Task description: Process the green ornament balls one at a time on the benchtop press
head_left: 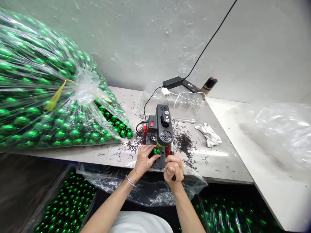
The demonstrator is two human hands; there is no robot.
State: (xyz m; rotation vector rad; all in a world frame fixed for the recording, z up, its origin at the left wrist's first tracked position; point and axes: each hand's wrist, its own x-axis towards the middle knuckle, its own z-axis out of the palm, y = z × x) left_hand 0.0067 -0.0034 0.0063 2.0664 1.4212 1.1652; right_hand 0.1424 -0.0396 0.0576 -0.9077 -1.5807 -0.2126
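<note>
A shiny green ball [156, 150] sits under the head of a small black bench machine [164, 124] with a red switch. My left hand [145, 158] has its thumb and fingers closed around the ball from the left. On the machine's right side, my right hand [174, 167] is wrapped around a black-tipped lever handle [172, 152]. Part of the ball is hidden by the machine head, and most of the handle by my fingers.
A big clear bag of green balls [29, 113] leans at the left. Black scraps [184, 143] litter the table around the machine. White gloves [209, 134], a clear plastic tray [187, 108] and a power adapter [173, 82] lie behind. More green balls [68, 204] fill a container below.
</note>
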